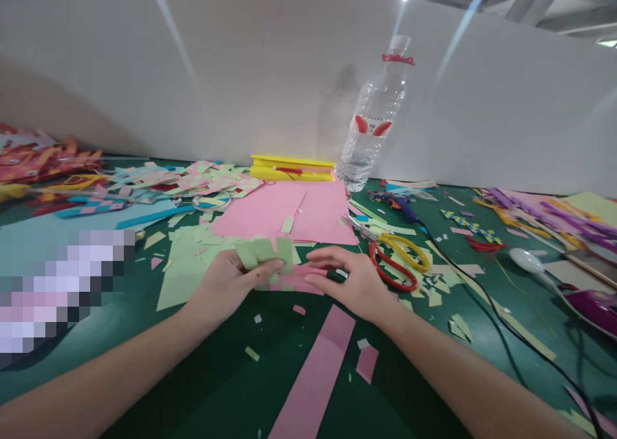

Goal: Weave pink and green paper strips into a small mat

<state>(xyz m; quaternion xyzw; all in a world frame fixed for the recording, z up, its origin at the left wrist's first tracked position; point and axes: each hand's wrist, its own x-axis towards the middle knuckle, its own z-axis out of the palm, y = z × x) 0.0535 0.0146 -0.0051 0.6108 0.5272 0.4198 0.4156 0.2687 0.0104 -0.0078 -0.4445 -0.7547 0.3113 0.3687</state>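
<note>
Pinched in my left hand (229, 275) is a small woven piece of green paper strips (263, 251) and pink paper strips (303, 273). Its green bands stand side by side near my thumb, and the loose pink ends point right. My right hand (354, 281) curls around those pink ends, thumb below and forefinger above; exactly how firmly the tips press is unclear. Below the hands, a wide pink paper strip (315, 375) lies slanted on the green table (216, 387). Just right of my right hand rest scissors (395, 259) with red and yellow handles.
Behind the hands lie a pink sheet (250, 211) and a green sheet (176, 268). A clear plastic bottle (378, 114) leans at the wall beside a yellow holder (292, 169). A glue gun (402, 204) trails a black cord (475, 285) rightward. Paper scraps (436, 291) are scattered about.
</note>
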